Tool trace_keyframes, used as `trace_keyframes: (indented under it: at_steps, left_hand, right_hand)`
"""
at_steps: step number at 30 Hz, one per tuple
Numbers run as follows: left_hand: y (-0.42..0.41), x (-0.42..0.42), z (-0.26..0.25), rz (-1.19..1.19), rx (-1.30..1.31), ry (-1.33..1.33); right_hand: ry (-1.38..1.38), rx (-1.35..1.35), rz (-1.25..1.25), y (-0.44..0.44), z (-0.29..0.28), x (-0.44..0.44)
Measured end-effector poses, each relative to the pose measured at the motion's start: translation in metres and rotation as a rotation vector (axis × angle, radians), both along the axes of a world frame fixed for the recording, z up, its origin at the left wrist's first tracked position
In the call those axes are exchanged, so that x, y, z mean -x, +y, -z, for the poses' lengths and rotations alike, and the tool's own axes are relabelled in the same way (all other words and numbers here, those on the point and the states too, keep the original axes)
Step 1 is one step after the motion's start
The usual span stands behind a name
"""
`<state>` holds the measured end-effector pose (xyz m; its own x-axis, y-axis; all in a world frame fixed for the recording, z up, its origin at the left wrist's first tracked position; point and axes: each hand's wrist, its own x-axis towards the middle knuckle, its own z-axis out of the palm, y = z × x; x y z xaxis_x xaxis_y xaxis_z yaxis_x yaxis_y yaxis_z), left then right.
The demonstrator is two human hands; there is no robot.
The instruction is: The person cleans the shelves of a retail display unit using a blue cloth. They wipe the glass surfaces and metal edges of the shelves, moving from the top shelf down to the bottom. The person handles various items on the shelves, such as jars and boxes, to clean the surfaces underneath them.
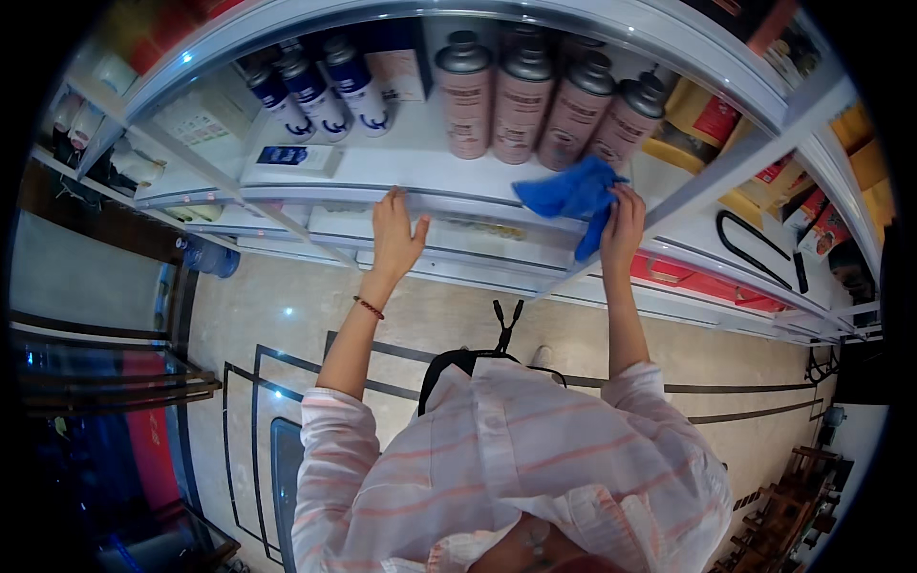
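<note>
A blue cloth (573, 190) hangs from my right hand (622, 223), pinched in the fingers at the front of a white shelf (408, 166). Its upper part lies against the foot of several pink spray cans (526, 100) with grey metal tops. My left hand (395, 240) is empty, its fingertips at the shelf's front edge and the thumb apart from the fingers. Behind it to the left lies a small white and blue box (294, 159). Blue and white spray bottles (315, 100) stand upright farther back.
Yellow and red packages (695, 125) fill the shelf bay to the right. Below them lies a black U-shaped lock (752, 247). A clear blue water jug (208, 256) sits on the tiled floor (301, 294) at left. White uprights divide the shelf bays.
</note>
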<state>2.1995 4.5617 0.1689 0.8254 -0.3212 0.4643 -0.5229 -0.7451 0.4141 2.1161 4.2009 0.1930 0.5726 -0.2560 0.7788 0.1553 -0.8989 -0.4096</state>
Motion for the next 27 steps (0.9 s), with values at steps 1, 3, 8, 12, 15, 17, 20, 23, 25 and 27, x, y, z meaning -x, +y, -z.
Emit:
trace_keyframes:
  at_steps: [1, 3, 8, 12, 15, 17, 20, 23, 25, 27]
  left_hand:
    - [0.011, 0.000, -0.001, 0.013, -0.010, 0.001]
    - [0.030, -0.003, -0.004, 0.039, -0.032, 0.000]
    - [0.080, -0.018, 0.009, -0.001, 0.075, 0.023]
    - [0.083, -0.037, 0.008, -0.011, 0.186, 0.010]
    - [0.089, -0.049, 0.002, -0.022, 0.210, -0.020]
    - [0.106, -0.050, 0.002, -0.070, 0.208, -0.025]
    - [0.126, -0.052, -0.006, -0.095, 0.172, -0.032]
    - [0.132, -0.071, -0.020, -0.094, 0.165, -0.076]
    - [0.132, -0.082, -0.026, -0.102, 0.208, -0.080]
    - [0.142, -0.090, -0.028, -0.137, 0.223, -0.116]
  right_hand:
    - [0.077, 0.021, 0.016, 0.007, 0.003, -0.013]
    - [0.204, 0.106, 0.092, 0.020, 0.029, -0.025]
    - [0.354, 0.187, -0.186, 0.133, 0.055, -0.074]
    - [0.347, 0.281, -0.424, 0.277, 0.030, -0.127]
    - [0.505, 0.249, -0.332, 0.286, 0.045, -0.173]
    - [0.492, 0.139, -0.309, 0.277, 0.049, -0.192]
    - [0.344, -0.141, -0.168, 0.278, 0.068, -0.233]
    - [0.151, -0.340, -0.050, 0.279, 0.066, -0.295]
    - [0.009, -0.375, 0.006, 0.254, 0.068, -0.340]
    - [-0.001, -0.259, 0.039, 0.233, 0.055, -0.357]
